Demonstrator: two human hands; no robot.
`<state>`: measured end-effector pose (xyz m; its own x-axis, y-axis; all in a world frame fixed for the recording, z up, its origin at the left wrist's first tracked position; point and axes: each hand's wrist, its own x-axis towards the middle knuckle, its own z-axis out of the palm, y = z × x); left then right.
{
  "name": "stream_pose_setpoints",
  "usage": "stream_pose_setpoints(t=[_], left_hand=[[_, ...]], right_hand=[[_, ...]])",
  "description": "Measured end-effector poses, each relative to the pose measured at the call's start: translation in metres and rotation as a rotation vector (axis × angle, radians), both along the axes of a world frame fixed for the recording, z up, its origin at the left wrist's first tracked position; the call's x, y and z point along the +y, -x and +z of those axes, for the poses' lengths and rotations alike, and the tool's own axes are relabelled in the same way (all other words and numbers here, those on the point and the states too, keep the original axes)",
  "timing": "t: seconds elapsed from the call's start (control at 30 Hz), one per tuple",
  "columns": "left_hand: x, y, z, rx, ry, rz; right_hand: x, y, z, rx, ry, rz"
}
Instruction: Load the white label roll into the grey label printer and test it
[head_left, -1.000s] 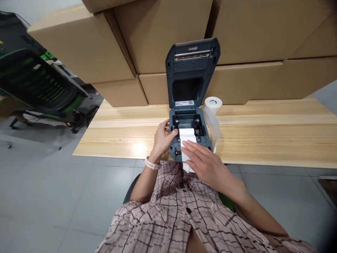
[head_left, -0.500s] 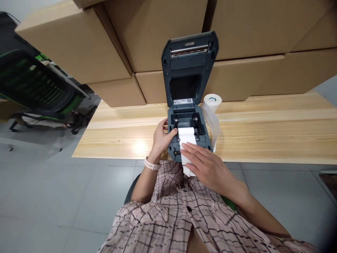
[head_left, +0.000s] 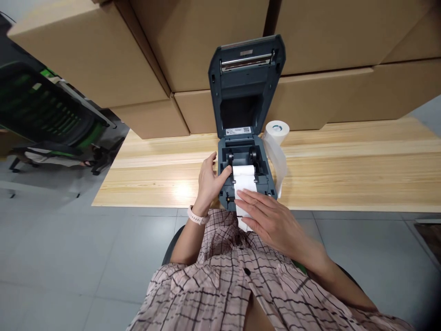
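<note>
A dark grey label printer (head_left: 223, 112) stands at the table's front edge with its lid raised. White label paper (head_left: 244, 183) runs from a small roll inside it, over the front and past the table edge. My right hand (head_left: 272, 219) lies over this strip with its fingers stretched out flat. At the printer's left side is my left hand (head_left: 209, 183), its fingers apart and its thumb at the inner rim near the paper roll. Just right of the printer stands a larger white roll (head_left: 277, 133), its translucent loose end (head_left: 277, 161) trailing forward along the printer.
Large cardboard boxes (head_left: 220, 46) are stacked along the back of the wooden table (head_left: 344, 170). A black and green office chair (head_left: 44, 110) stands off to the left on the grey tiled floor (head_left: 62, 257).
My left fingers have straightened and spread away from the printer's side. My right hand has slid slightly along the paper strip towards me. The camera view has shifted a little.
</note>
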<state>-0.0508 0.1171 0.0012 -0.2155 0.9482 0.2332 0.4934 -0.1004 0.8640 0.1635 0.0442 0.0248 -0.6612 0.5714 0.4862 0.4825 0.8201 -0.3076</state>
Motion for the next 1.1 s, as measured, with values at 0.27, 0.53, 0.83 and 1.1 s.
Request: stream_pose_setpoints(t=[0.27, 0.53, 0.83, 1.1], left_hand=[[-0.076, -0.031, 0.019, 0.46, -0.341, -0.483], [-0.11, -0.017, 0.008, 0.599, -0.389, -0.592], [-0.116, -0.015, 0.005, 0.561, -0.354, -0.649], [-0.112, -0.014, -0.013, 0.512, -0.403, -0.596]], right_hand=[[0.042, -0.036, 0.033, 0.334, 0.243, 0.201], [0.212, -0.009, 0.109, 0.84, 0.271, -0.206], [0.277, 0.011, 0.136, 0.88, 0.639, -0.237], [0.206, 0.001, 0.103, 0.782, 0.65, -0.073]])
